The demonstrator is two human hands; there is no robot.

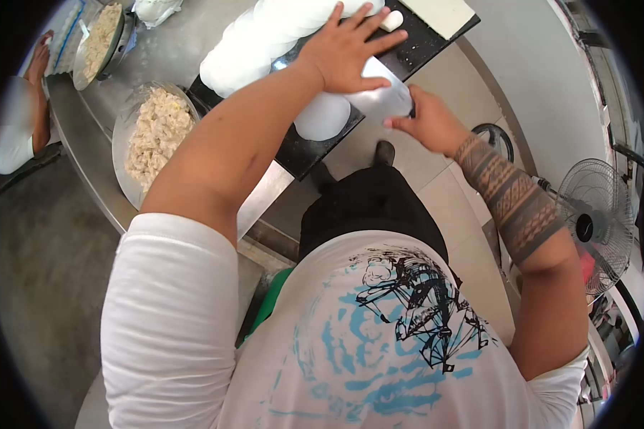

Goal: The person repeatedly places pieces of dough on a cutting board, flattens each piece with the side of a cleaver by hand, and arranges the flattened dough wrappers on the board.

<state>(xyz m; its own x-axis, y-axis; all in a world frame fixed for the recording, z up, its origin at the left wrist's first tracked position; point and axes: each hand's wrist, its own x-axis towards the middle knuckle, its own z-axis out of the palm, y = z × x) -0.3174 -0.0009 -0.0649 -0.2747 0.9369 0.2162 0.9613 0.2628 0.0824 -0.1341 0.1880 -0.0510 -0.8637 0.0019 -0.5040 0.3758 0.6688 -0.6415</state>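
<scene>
My left hand [350, 57] lies flat with its fingers spread over a broad, shiny metal blade, apparently a cleaver [390, 89]. At the blade's right end, my right hand [436, 121] is closed around the grip, which is hidden. Just below my left palm, a thin white dough round [322, 119] rests on a black board [304, 154]. Overlapping white dough rounds [240, 53] form a long curved row along the board's far side. Beyond my left fingertips sits a small white dough piece [392, 20]. Whatever lies beneath the blade is hidden.
Left of the board stands a bowl of chunky pale filling [161, 132] on a steel table [154, 53]. Another bowl of filling [101, 43] is farther back. At the left edge is another person's arm [41, 107]. A fan [597, 222] stands at right.
</scene>
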